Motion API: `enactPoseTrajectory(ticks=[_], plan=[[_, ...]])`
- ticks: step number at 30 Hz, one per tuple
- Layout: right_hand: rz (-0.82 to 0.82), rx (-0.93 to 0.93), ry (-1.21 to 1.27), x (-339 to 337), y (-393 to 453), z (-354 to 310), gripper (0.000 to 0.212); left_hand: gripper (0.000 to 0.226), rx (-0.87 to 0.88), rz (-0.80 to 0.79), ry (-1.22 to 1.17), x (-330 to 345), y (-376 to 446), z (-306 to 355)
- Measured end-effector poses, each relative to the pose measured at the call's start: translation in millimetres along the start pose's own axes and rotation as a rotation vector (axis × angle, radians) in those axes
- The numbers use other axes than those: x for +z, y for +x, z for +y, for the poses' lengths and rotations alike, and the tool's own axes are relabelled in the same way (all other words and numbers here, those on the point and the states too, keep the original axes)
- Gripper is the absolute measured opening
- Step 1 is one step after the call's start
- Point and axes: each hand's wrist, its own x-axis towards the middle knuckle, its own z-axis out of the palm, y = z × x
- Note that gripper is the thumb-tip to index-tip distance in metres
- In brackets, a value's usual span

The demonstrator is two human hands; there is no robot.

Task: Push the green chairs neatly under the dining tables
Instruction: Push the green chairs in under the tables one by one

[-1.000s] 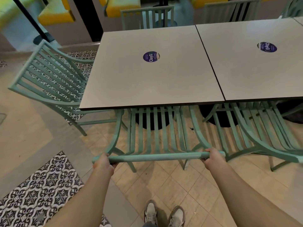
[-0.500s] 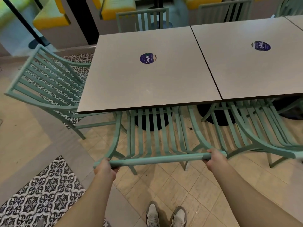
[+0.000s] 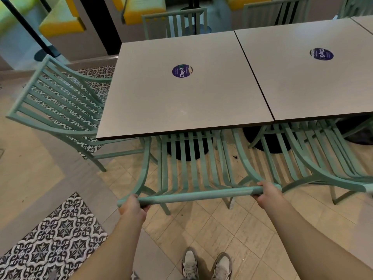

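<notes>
Both hands are gripping the top rail of a green chair (image 3: 193, 170) at the near edge of the left tabletop (image 3: 181, 102). The left hand (image 3: 132, 207) is curling round the rail's left end, and the right hand (image 3: 266, 194) is curling round its right end, the knuckles facing the camera. The chair's slatted back is leaning toward the person while its seat is sitting beneath the tabletop, hidden by the edge; the dark round table base (image 3: 187, 152) is showing through the slats.

A second chair (image 3: 323, 158) is standing just beside it on the right, its seat tucked under the right tabletop (image 3: 302, 81), which is butting against the left one. A third chair (image 3: 60, 106) is standing at the left end of the left tabletop, angled, with its back well clear of the edge. Two more chairs (image 3: 175, 23) are lining the far side. A round purple sticker (image 3: 182, 71) is lying in the middle of the left tabletop, and a similar one is on the right tabletop. The person's grey shoes (image 3: 205, 263) are resting on beige floor tiles (image 3: 232, 235), with patterned black-and-white tiles (image 3: 56, 239) to the left. Yellow seats (image 3: 60, 23) are showing in the background.
</notes>
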Motion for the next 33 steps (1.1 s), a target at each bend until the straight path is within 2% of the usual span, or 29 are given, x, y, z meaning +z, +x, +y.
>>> enactPoseTrajectory(ticks=[8, 19, 33], plan=[[-0.005, 0.005, -0.021, -1.0, 0.0, -5.7, 0.045, 0.045, -0.014, -0.012, -0.014, 0.1, -0.6, -3.3], [0.024, -0.041, -0.001, -3.1, -3.7, 5.4, 0.054, 0.046, -0.017, -0.021, -0.010, -5.9, 3.6, 0.2], [-0.057, -0.049, -0.015, -11.4, -10.1, 12.2, 0.050, 0.042, 0.009, -0.087, 0.033, -13.9, 1.7, 1.1]])
